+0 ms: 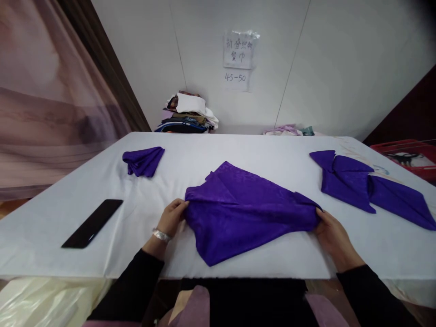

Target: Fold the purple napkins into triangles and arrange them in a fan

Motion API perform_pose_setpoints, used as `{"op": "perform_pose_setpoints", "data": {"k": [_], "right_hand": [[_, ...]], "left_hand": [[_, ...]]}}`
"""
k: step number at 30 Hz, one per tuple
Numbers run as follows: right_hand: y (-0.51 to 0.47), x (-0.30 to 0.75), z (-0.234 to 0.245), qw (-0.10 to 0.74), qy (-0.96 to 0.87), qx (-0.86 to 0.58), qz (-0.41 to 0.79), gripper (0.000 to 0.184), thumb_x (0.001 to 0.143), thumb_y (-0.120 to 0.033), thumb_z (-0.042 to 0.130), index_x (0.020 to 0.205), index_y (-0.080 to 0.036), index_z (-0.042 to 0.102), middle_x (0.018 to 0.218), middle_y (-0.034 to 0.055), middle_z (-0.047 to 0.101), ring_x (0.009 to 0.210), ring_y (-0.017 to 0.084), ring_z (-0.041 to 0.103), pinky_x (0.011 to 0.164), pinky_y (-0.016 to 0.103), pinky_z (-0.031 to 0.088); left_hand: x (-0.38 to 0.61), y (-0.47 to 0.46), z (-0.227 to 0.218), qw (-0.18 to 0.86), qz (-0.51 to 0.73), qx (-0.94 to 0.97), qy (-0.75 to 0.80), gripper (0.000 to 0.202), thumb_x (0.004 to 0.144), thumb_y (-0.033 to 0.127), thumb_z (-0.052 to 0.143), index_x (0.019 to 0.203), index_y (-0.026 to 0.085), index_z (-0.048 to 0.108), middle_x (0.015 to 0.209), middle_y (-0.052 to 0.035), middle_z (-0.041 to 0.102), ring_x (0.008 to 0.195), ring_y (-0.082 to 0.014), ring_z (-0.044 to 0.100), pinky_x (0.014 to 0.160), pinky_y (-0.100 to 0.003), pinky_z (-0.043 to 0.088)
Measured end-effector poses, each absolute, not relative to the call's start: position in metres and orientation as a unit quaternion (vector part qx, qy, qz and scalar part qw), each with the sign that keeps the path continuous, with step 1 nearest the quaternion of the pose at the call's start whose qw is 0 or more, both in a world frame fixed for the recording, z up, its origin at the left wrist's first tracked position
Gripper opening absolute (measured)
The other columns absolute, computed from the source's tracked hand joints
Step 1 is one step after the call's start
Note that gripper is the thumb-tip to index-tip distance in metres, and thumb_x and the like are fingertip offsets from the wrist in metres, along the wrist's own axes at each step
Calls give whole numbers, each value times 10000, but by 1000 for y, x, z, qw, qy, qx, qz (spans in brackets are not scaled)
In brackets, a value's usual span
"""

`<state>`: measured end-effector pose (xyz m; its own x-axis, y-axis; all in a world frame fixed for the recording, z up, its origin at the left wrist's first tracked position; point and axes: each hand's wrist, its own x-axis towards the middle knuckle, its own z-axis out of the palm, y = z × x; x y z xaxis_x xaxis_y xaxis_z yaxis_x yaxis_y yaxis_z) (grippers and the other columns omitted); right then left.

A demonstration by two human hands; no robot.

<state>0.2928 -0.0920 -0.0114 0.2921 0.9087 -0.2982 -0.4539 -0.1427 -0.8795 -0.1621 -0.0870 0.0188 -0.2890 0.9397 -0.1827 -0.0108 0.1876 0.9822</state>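
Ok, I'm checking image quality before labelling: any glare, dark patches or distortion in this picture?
Head view: a small bright glint on the black slab, shine along the top of the wall sign; head view, upper-right corner falling to black; head view, sides looking stretched, wide-angle; head view, folds readable on the purple cloth.

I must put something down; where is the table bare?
White tablecloth lies bare between the black object and the left hand, and along the far edge behind the held purple cloth. Crowded: under that cloth, up to the right hand, and farther right, where folded purple pieces lie.
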Motion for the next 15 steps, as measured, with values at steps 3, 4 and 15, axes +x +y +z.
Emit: {"op": "perform_pose_setpoints", "data": {"k": [3, 4, 15], "right_hand": [[-95, 287, -3, 547, -242, -520, 610, 229, 667, -328, 756, 837, -203, 665, 727, -20, 676, 587, 139, 605, 489, 228, 505], [-94, 285, 0, 524, -251, -521, 625, 242, 664, -346, 766, 825, -199, 663, 704, -20, 666, 569, 135, 593, 475, 227, 493], [-87, 284, 5, 411, -273, -550, 674, 239, 664, -385, 770, 705, -167, 678, 604, 34, 639, 480, 156, 571, 443, 252, 477]], "left_hand": [[-157, -91, 22, 587, 514, 265, 566, 184, 658, 377, 628, 659, 197, 588, 594, 6, 614, 549, -146, 566, 543, -272, 444], [-154, -92, 24, 612, 502, 250, 557, 188, 683, 382, 609, 697, 195, 617, 647, -16, 652, 610, -173, 610, 588, -294, 475], [-130, -116, 34, 733, 350, 281, 512, 253, 581, 394, 779, 791, 281, 695, 853, -18, 742, 928, -283, 673, 920, -428, 481]]}}
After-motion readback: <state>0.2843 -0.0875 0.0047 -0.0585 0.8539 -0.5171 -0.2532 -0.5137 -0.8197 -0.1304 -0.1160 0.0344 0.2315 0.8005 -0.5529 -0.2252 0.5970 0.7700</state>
